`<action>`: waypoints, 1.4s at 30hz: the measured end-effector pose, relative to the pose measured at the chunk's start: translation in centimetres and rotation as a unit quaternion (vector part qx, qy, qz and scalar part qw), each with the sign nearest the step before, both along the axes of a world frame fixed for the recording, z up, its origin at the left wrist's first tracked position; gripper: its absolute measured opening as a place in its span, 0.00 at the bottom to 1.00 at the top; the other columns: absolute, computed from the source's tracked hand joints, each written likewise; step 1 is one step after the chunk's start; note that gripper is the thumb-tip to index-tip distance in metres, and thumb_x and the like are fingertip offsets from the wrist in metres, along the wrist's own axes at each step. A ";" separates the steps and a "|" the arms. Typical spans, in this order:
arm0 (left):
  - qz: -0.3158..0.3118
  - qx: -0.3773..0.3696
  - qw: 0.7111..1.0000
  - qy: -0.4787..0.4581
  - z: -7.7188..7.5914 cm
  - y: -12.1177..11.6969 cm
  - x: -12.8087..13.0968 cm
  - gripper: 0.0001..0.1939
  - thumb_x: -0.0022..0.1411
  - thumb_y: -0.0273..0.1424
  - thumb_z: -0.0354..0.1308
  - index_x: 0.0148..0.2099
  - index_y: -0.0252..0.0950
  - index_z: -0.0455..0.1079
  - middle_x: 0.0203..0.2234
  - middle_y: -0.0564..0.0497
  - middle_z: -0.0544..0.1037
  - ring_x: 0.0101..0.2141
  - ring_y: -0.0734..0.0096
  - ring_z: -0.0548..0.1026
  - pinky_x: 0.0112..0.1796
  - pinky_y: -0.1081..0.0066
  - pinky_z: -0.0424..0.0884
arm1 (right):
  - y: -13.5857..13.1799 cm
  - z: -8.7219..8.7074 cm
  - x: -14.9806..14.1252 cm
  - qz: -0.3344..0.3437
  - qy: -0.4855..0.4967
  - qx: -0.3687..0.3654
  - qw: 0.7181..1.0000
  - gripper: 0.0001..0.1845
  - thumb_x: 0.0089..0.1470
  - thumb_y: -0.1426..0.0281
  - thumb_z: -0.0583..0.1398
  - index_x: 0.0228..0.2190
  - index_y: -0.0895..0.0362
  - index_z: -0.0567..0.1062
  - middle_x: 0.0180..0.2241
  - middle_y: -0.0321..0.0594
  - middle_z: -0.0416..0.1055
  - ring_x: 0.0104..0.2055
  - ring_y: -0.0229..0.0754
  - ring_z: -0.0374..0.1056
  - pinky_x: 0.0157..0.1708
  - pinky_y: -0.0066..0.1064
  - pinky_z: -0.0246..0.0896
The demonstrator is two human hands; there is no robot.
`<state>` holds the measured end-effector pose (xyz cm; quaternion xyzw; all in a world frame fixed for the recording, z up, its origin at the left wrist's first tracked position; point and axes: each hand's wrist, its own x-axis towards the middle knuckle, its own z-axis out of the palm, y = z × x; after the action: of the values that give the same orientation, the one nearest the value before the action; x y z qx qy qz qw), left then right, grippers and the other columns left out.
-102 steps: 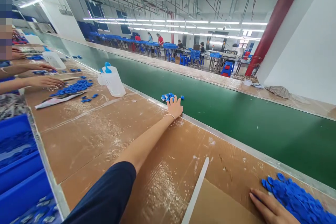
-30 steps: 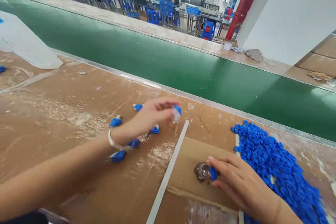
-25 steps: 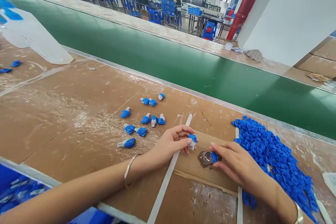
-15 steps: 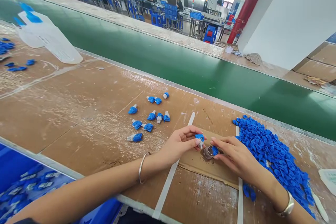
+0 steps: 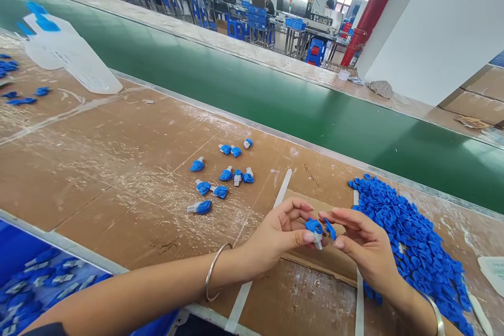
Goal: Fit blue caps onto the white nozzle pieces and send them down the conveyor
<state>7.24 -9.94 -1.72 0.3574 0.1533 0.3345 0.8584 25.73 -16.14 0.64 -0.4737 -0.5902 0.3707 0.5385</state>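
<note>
My left hand (image 5: 279, 233) pinches a small white plastic part with a blue cover (image 5: 314, 231) between thumb and fingers. My right hand (image 5: 360, 239) holds a small blue piece (image 5: 329, 229) at its fingertips, right beside that part. Both hands hover over a cardboard sheet (image 5: 315, 258). To their left, several finished blue-and-white parts (image 5: 225, 173) lie loose on the brown bench top (image 5: 118, 168). A heap of blue pieces (image 5: 409, 241) lies right of my right hand. The round metal fitting seen earlier is hidden or out of sight.
A green conveyor belt (image 5: 275, 100) with a metal edge runs along the bench's far side. A blue bin (image 5: 39, 283) of parts stands at lower left. A white plastic jug (image 5: 66, 47) stands at far left. Co-workers and blue crates stand far off.
My hands have risen from the metal fitting and come together. The blue piece has left the fitting and is now in my right fingers, close to the part in my left hand.
</note>
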 end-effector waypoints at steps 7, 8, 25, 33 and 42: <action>0.010 -0.003 1.000 0.007 -0.2 -0.1 -0.1 0.22 0.48 0.29 0.75 0.41 0.36 0.68 0.36 0.53 0.78 0.33 0.77 0.77 0.35 0.75 0.72 | 0.5 -0.1 -0.4 0.055 -0.065 0.067 0.994 0.14 0.56 0.67 0.66 0.45 0.40 0.80 0.46 0.35 0.80 0.47 0.42 0.77 0.46 0.34 0.75; 0.010 -0.002 1.000 0.011 -0.2 -0.1 -0.2 0.22 0.48 0.29 0.75 0.41 0.36 0.68 0.35 0.53 0.78 0.33 0.77 0.77 0.35 0.75 0.72 | 0.6 -0.1 -0.4 0.056 -0.088 0.090 0.990 0.14 0.57 0.68 0.65 0.46 0.41 0.79 0.46 0.35 0.80 0.47 0.41 0.77 0.46 0.33 0.75; 0.141 0.303 0.903 0.269 0.9 4.5 -2.3 0.08 0.63 0.34 0.59 0.44 0.37 0.71 0.33 0.51 0.75 0.33 0.69 0.74 0.37 0.67 0.72 | 2.6 -1.0 7.2 -0.035 -0.595 0.052 0.802 0.17 0.62 0.74 0.53 0.50 0.56 0.74 0.49 0.48 0.76 0.51 0.48 0.72 0.50 0.44 0.69; 0.148 0.636 0.605 0.456 -2.4 9.0 -2.1 0.18 0.64 0.23 0.46 0.53 0.35 0.69 0.53 0.39 0.71 0.54 0.55 0.70 0.54 0.54 0.69 | 3.2 -4.0 11.2 -0.031 -0.687 -0.023 0.726 0.15 0.56 0.82 0.51 0.36 0.60 0.76 0.36 0.49 0.74 0.35 0.47 0.74 0.33 0.36 0.69; 0.055 0.599 0.428 0.674 1.0 10.4 -6.7 0.10 0.63 0.29 0.54 0.43 0.31 0.73 0.41 0.37 0.75 0.46 0.46 0.72 0.48 0.51 0.67 | 2.9 -5.2 12.3 -0.024 -0.663 0.016 0.748 0.15 0.60 0.73 0.51 0.27 0.54 0.75 0.33 0.44 0.75 0.28 0.43 0.74 0.25 0.31 0.66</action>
<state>0.56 0.42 -0.73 0.8846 0.4636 0.0413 0.0311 38.02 -13.22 -4.58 -0.6057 -0.7930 -0.0588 0.0286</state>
